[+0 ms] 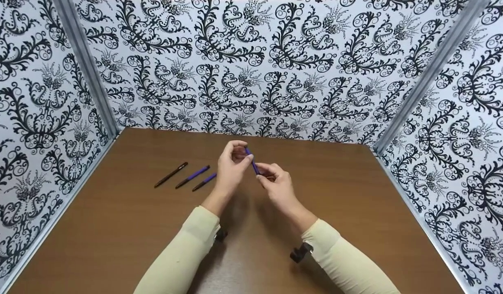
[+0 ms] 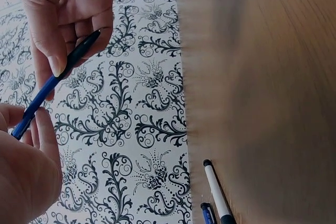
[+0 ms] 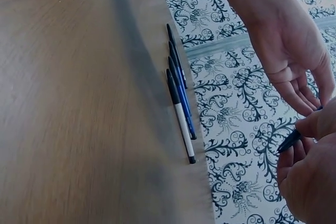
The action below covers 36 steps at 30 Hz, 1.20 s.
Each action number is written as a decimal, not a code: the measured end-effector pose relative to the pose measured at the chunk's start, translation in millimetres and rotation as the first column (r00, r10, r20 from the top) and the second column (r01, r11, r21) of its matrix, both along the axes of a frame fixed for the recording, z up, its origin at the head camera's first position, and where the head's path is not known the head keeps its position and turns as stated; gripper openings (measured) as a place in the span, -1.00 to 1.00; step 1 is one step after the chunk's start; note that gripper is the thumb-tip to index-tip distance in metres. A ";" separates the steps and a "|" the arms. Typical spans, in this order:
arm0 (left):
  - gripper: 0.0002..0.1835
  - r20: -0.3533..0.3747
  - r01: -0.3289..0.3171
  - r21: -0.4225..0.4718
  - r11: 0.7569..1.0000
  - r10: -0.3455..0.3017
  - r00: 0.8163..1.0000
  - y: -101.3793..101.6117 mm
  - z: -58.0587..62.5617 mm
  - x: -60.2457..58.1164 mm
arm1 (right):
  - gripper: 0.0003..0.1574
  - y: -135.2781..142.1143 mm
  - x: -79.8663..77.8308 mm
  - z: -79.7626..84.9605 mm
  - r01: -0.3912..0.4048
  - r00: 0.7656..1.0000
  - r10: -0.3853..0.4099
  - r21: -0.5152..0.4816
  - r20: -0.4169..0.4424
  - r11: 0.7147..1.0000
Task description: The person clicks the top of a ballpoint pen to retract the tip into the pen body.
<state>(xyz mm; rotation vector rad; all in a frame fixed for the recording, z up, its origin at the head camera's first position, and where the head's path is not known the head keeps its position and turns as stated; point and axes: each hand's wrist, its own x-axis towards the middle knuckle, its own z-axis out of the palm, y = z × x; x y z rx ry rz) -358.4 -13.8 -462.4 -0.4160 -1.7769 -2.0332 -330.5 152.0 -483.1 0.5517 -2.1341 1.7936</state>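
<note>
Between both hands, raised above the table, is a blue pen [image 1: 254, 166] with a dark grip end and a pointed tip. My left hand [image 1: 231, 167] pinches its upper end, thumb against the barrel. Toward the dark grip end, my right hand [image 1: 280, 185] holds it between thumb and fingers. The left wrist view shows the pen [image 2: 47, 87] slanting from one hand to the other. In the right wrist view, the dark tip [image 3: 290, 141] pokes out from the right hand's fingers.
Left of the hands, a black pen [image 1: 171, 174], a blue pen [image 1: 193, 176] and another blue pen [image 1: 204, 182] lie slanted side by side. A white pen [image 3: 182, 127] beside them is hidden in the head view. Patterned walls [image 1: 235, 81] enclose the wooden table [image 1: 337, 183].
</note>
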 end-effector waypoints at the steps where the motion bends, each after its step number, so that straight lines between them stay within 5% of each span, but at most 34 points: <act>1: -0.64 0.001 -0.002 0.002 1.000 0.002 1.000 0.2 0.0 0.2 | -0.61 -0.8 0.0 -0.4 0.004 1.000 -0.004 -0.004 -0.002 1.000; 16: -0.68 -0.027 -0.007 -0.012 1.000 0.007 1.000 -0.4 -1.4 0.9 | -0.61 -4.5 3.6 -1.2 0.075 0.996 -0.072 0.049 -0.050 0.996; 36: -0.59 -0.049 -0.012 -0.025 1.000 0.011 0.999 2.6 -3.5 0.2 | -0.61 -2.2 1.2 -1.5 0.068 0.995 -0.063 0.061 -0.075 0.996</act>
